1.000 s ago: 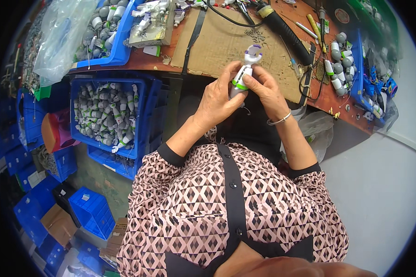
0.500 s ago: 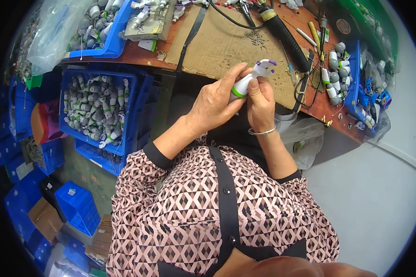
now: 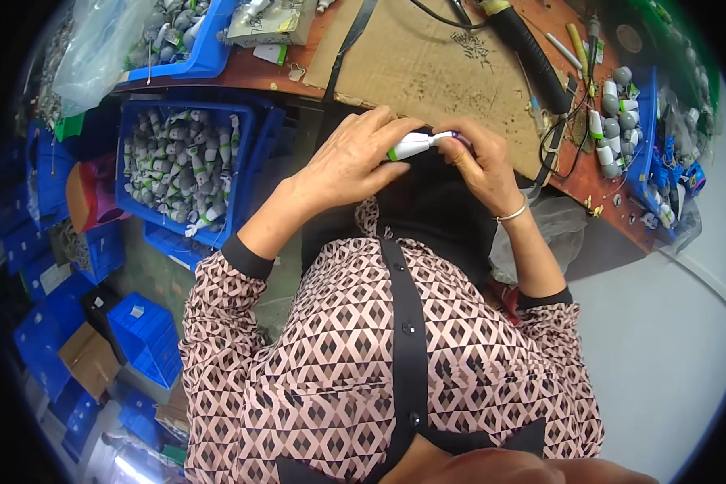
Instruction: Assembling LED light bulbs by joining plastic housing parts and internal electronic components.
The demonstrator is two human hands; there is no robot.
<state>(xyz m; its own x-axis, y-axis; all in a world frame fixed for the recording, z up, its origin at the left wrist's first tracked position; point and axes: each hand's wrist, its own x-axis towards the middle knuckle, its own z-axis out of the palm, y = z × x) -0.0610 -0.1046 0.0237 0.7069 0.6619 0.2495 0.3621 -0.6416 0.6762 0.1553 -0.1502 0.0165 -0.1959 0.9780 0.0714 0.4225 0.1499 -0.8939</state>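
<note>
In the head view, looking down, a white plastic piece (image 3: pixel 412 146) that a moment ago pointed away now lies nearly level between two bare hands, its narrow purple-tipped end turned right. The left hand (image 3: pixel 347 161) curls around its wider, green-banded end; the right hand (image 3: pixel 482 165), which has moved round to that tip, pinches it between thumb and fingers, so the piece appears steadied from both ends. The fingers hide much of it. It is smooth and rounded, tapering to a slim neck, and sits just off the near edge of a matte brown cardboard sheet (image 3: pixel 415 68) on a reddish-brown table (image 3: pixel 613 198). Farther right on the cardboard lies a thick black tool handle (image 3: pixel 534 63). To the left, a hard blue crate (image 3: pixel 243 157) is heaped with glossy white-and-grey pieces (image 3: pixel 181 165); near right hangs a crinkled translucent bag (image 3: pixel 550 235).
</note>
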